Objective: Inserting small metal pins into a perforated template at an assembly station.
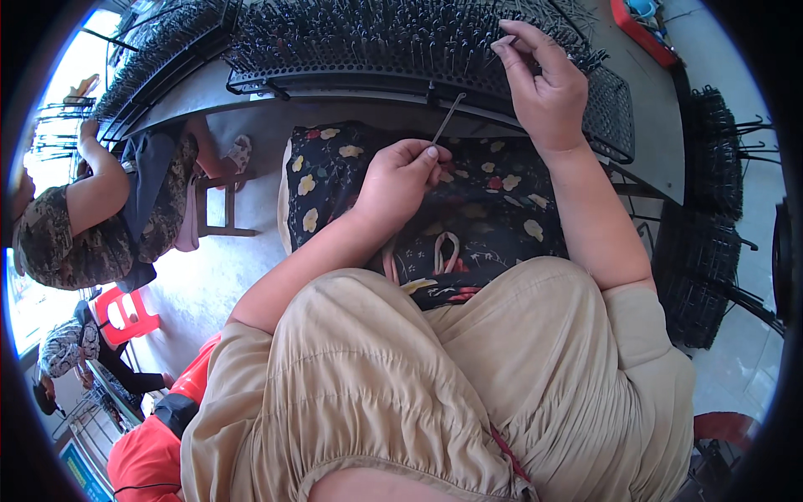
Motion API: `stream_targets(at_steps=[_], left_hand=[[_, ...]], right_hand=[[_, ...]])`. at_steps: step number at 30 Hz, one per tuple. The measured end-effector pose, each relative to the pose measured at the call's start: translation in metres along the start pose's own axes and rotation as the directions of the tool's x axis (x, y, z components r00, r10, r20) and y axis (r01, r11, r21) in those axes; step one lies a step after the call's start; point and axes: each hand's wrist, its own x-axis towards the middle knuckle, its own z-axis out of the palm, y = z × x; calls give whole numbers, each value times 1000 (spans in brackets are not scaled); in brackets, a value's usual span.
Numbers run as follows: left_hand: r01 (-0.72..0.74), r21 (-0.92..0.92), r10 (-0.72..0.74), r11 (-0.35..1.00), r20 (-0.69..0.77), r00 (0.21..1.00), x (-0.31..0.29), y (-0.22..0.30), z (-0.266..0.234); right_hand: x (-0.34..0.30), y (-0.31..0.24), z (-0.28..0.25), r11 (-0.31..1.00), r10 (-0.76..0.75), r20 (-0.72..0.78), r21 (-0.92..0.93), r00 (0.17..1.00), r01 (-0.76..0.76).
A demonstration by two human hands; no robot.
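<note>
My left hand (401, 180) is closed around a thin grey metal rod (447, 120), which points up and away with a small rounded eye at its far end. Below that hand lies a dark floral cloth (309, 180) with yellow and red flowers. My right hand (548, 92) is raised at the right part of a black perforated rack (351, 82). Its thumb and forefinger come together in a pinch, and whatever is between them is too small to make out. Many dark thin metal pieces (401, 38) stand upright, packed tightly in the rack.
On the left a person (92, 201) in camouflage clothing sits at another rack, near a wooden stool (224, 205). Behind are a red plastic stool (124, 315) and another person (71, 347). Black racks with hooks (711, 167) stand at right; a red tray (642, 33) is far right.
</note>
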Motion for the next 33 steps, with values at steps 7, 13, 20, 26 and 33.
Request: stream_targets(at_steps=[7,13,20,26,33], left_hand=[[-8,-3,8,1000,-4,1000,2,-2,-1],[-34,-31,34,999,6,999,-2,0,3],[-36,-11,36,999,0,999,-1,-1,2],[-44,-35,44,998,3,999,0,-1,2],[-34,-277,86,960,176,981,-5,2,-1]], right_hand=[[5,-1,1,975,-131,72,-172,989,142],[16,-5,-6,900,-280,199,-285,939,329],[12,-16,-7,907,-174,218,-344,960,242],[16,1,-2,855,-458,140,-199,878,479],[-20,-16,-10,866,321,331,277,887,-417]])
